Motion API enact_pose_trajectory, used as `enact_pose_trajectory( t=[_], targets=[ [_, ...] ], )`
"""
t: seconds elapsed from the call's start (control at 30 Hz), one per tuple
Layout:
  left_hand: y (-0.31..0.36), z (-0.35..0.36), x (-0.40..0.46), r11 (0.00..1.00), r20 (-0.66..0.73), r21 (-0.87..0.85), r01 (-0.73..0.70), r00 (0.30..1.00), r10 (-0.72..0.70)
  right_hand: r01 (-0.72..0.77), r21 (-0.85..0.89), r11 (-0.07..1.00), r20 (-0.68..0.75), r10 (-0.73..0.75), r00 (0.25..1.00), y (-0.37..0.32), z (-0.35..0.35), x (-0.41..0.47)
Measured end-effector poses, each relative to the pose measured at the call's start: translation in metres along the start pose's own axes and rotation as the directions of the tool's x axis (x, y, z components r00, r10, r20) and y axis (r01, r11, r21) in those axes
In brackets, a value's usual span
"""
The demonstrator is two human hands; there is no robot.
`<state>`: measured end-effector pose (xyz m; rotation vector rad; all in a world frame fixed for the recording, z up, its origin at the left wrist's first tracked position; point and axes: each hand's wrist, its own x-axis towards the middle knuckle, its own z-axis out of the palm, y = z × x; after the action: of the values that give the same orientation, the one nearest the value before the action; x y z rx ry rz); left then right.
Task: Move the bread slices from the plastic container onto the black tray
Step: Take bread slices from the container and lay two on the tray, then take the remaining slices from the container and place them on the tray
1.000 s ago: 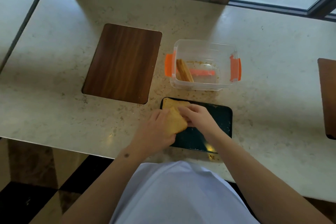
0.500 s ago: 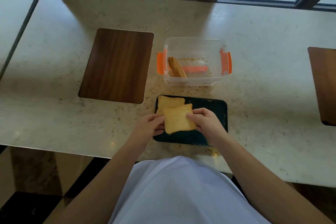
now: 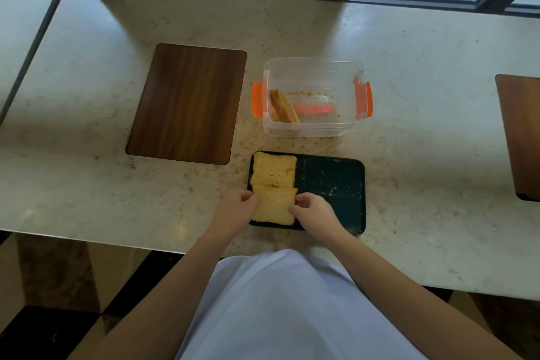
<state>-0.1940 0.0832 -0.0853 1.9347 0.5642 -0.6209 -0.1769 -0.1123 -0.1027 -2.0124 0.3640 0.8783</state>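
A black tray [image 3: 333, 184] lies at the counter's near edge. One bread slice [image 3: 273, 169] lies flat in its far left corner. A second slice [image 3: 273, 206] lies in the near left corner, just overlapping the first. My left hand [image 3: 236, 207] pinches its left edge and my right hand [image 3: 314, 209] pinches its right edge. Behind the tray stands a clear plastic container [image 3: 312, 67] with orange clips. Inside it, upright bread slices [image 3: 283, 107] lean against the left wall.
A dark wooden board [image 3: 187, 102] is set into the pale stone counter left of the container. Another wooden board [image 3: 521, 134] shows at the right edge. A window frame runs along the back. Crumbs are scattered around the tray.
Both hands lowered the second slice from above the tray's middle to the near left corner, where it now rests flat next to the first slice.
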Motion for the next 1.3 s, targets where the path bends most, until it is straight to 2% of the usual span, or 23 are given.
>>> enact_pose_trajectory(
  t=[0.17, 0.33, 0.5, 0.57, 0.63, 0.7, 0.73, 0.77, 0.83, 0.9, 0.97, 1.07, 1.2, 1.3],
  targets=[
    [0.001, 0.003, 0.001, 0.982, -0.009, 0.188, 0.007, 1.0, -0.006, -0.027, -0.048, 0.999, 0.022, 0.028, 0.999, -0.003, 0.006, 0.001],
    [0.0, 0.005, 0.005, 0.97, 0.009, 0.241, -0.027, 1.0, 0.026, -0.033, -0.095, 0.995, 0.042, 0.038, 0.998, -0.006, 0.005, 0.004],
    [0.007, 0.0, 0.004, 0.951, 0.036, 0.308, 0.001, 0.999, -0.013, -0.022, -0.15, 0.988, 0.094, 0.036, 0.995, -0.01, 0.001, 0.003],
    [0.023, -0.003, 0.002, 0.883, 0.045, 0.463, -0.079, 0.997, 0.065, 0.012, -0.256, 0.967, 0.151, 0.028, 0.988, -0.021, -0.01, 0.002],
    [0.053, -0.003, -0.004, 0.82, -0.032, 0.533, -0.209, 0.963, 0.266, 0.087, -0.324, 0.942, 0.182, -0.028, 0.983, -0.043, -0.031, 0.001],
    [0.094, -0.003, -0.008, 0.861, -0.131, 0.383, -0.334, 0.903, 0.409, 0.172, -0.271, 0.947, 0.128, -0.142, 0.982, -0.073, -0.06, 0.003],
    [0.117, -0.005, -0.007, 0.9, -0.171, 0.245, -0.361, 0.898, 0.406, 0.22, -0.218, 0.951, 0.073, -0.209, 0.975, -0.09, -0.076, 0.004],
    [0.139, -0.007, -0.004, 0.925, -0.176, 0.125, -0.36, 0.909, 0.377, 0.28, -0.168, 0.945, 0.008, -0.283, 0.959, -0.107, -0.091, 0.007],
    [0.18, -0.01, 0.017, 0.954, -0.117, -0.002, -0.3, 0.947, 0.298, 0.376, -0.127, 0.918, -0.118, -0.39, 0.913, -0.137, -0.114, 0.019],
    [0.212, -0.011, 0.046, 0.971, -0.056, -0.21, -0.112, 0.993, 0.102, 0.37, -0.162, 0.915, -0.178, -0.396, 0.901, -0.159, -0.127, 0.041],
    [0.236, -0.012, 0.071, 0.909, 0.006, -0.412, 0.069, 0.997, -0.073, 0.275, -0.248, 0.929, -0.136, -0.315, 0.939, -0.174, -0.127, 0.068],
    [0.248, -0.011, 0.102, 0.926, 0.006, -0.327, 0.19, 0.98, -0.199, 0.133, -0.386, 0.913, -0.019, -0.152, 0.988, -0.183, -0.118, 0.104],
    [0.243, 0.002, 0.118, 0.931, -0.015, -0.23, 0.282, 0.956, -0.293, 0.024, -0.512, 0.859, 0.077, 0.019, 0.997, -0.178, -0.102, 0.13],
    [0.239, 0.01, 0.122, 0.931, -0.029, -0.167, 0.326, 0.942, -0.335, 0.004, -0.457, 0.889, 0.143, 0.069, 0.987, -0.173, -0.096, 0.139]
  ],
)
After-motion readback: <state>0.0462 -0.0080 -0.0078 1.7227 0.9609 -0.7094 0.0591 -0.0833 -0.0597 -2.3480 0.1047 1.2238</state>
